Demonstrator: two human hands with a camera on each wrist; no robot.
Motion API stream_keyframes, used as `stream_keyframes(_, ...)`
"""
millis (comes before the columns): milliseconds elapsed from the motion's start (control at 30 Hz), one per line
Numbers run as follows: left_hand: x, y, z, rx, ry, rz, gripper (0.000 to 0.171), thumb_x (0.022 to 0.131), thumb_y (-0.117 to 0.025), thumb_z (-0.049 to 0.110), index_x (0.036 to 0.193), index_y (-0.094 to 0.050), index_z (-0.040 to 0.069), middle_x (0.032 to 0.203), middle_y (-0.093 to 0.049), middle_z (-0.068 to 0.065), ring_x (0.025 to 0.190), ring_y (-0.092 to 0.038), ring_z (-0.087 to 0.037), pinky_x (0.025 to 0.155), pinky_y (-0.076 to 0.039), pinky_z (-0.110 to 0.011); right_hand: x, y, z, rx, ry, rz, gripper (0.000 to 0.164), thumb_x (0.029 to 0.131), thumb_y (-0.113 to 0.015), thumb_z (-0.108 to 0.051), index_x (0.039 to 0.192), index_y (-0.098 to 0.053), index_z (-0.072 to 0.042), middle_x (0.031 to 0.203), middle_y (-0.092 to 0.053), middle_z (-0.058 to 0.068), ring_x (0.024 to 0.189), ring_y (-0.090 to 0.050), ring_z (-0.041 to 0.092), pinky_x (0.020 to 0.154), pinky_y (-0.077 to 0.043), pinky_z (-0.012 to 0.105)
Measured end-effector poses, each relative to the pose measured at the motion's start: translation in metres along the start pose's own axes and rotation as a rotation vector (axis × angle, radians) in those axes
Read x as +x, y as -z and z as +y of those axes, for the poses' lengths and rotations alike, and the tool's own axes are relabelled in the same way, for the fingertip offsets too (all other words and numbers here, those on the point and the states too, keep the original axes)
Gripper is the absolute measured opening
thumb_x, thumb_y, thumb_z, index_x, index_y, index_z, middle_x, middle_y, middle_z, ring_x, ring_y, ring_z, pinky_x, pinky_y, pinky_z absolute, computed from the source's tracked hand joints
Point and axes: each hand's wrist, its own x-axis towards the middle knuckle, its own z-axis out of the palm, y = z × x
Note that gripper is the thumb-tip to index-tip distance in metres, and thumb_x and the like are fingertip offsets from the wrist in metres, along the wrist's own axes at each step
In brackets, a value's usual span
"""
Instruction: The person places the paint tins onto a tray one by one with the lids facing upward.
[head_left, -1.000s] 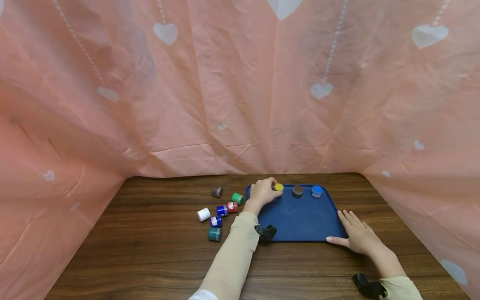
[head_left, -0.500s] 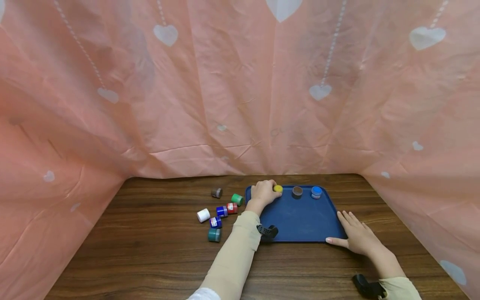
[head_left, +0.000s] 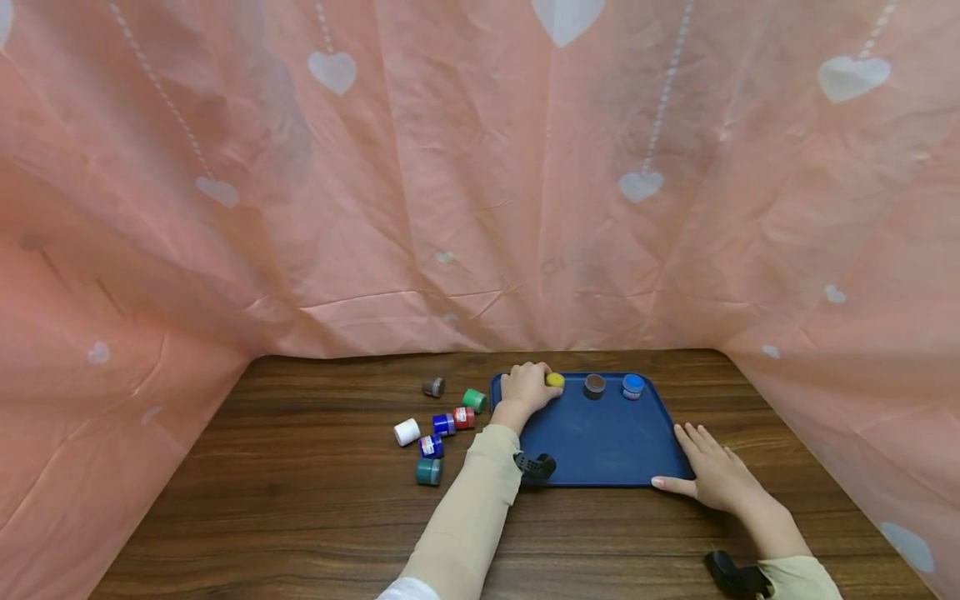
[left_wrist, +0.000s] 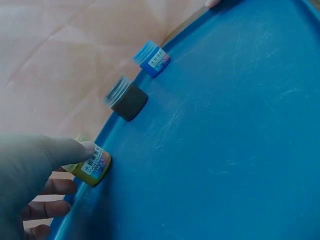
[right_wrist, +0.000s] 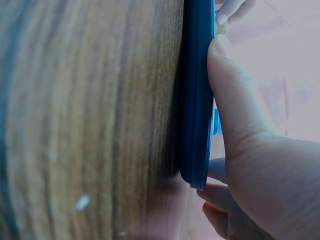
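My left hand (head_left: 527, 388) pinches a small yellow paint jar (head_left: 555, 380) at the far-left part of a blue tray (head_left: 600, 442). In the left wrist view the thumb presses on the labelled side of the yellow paint jar (left_wrist: 96, 166), which stands upright by the rim. Along the same far edge stand a dark brown paint jar (head_left: 594, 387) and a blue paint jar (head_left: 632, 387). At the near-right corner my right hand (head_left: 716, 472) rests against the tray, fingers straight and spread. Its thumb touches the front rim in the right wrist view.
Left of the tray, several paint jars are scattered on the wooden table (head_left: 300, 500): brown (head_left: 433, 387), green (head_left: 474, 400), red (head_left: 464, 417), dark blue (head_left: 443, 424), white (head_left: 407, 432) and teal (head_left: 429, 472). A pink curtain (head_left: 480, 208) hangs behind and beside the table.
The left hand with the yellow paint jar has shifted very slightly, mostly downward in view, and the view itself has moved a little. The right hand stays in place.
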Motion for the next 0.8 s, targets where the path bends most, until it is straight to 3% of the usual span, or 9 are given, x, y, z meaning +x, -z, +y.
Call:
stream_keyframes(267, -0.006, 0.004, 0.001, 0.001, -0.012, 0.016, 0.045, 0.088, -0.067, 0.049, 0.127, -0.063, 0.026, 0.12, -0.066, 0.001, 0.109, -0.058, -0.023, 0.094, -0.044, -0.044, 0.001, 0.001, 0.0, 0.002, -0.002, -0.009, 0.105, 0.081, -0.064, -0.064, 0.145, -0.03, 0.013, 0.148, -0.026, 0.041, 0.136, -0.023, 0.058, 0.101, -0.025, 0.074)
stream_keyframes(800, -0.031, 0.019, 0.004, 0.058, -0.07, 0.125, 0.048, 0.085, -0.067, 0.055, 0.124, -0.064, 0.026, 0.116, -0.065, 0.003, 0.11, -0.057, -0.022, 0.092, -0.042, -0.044, 0.003, -0.002, 0.005, 0.013, 0.001, -0.009, 0.108, 0.08, -0.063, -0.066, 0.146, -0.029, 0.013, 0.148, -0.025, 0.041, 0.136, -0.023, 0.058, 0.101, -0.023, 0.075)
